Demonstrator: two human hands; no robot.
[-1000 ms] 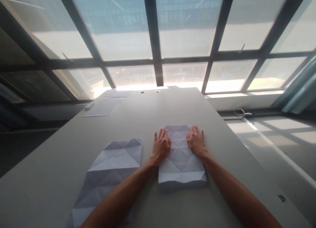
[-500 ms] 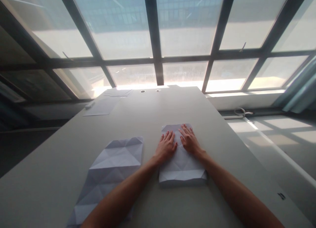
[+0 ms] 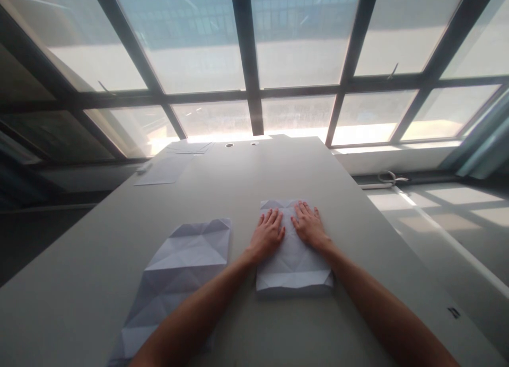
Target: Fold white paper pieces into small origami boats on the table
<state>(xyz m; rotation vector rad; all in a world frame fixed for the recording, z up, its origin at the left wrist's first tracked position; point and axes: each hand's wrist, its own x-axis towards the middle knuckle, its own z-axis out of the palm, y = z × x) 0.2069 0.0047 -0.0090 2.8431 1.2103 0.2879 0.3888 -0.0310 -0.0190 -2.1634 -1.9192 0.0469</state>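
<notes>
A folded white sheet of paper (image 3: 292,266) lies on the table in front of me, with crease lines across it and its near edge raised a little off the surface. My left hand (image 3: 269,232) rests flat on the sheet's left half, fingers stretched away from me. On the right half, my right hand (image 3: 309,226) presses down with its fingers spread toward the far right corner. Neither hand grips anything. To the left, a larger creased sheet of paper (image 3: 191,250) lies partly under my left forearm, which hides some of it.
Flat papers (image 3: 163,169) lie at the far left of the white table (image 3: 246,181), beside a small white object (image 3: 143,168). Two round holes sit near the far edge. Windows stand beyond, and a coiled cable (image 3: 387,177) lies off the right side.
My right hand has shifted slightly to the right on the folded sheet, baring more of its middle. My left hand stays almost in place.
</notes>
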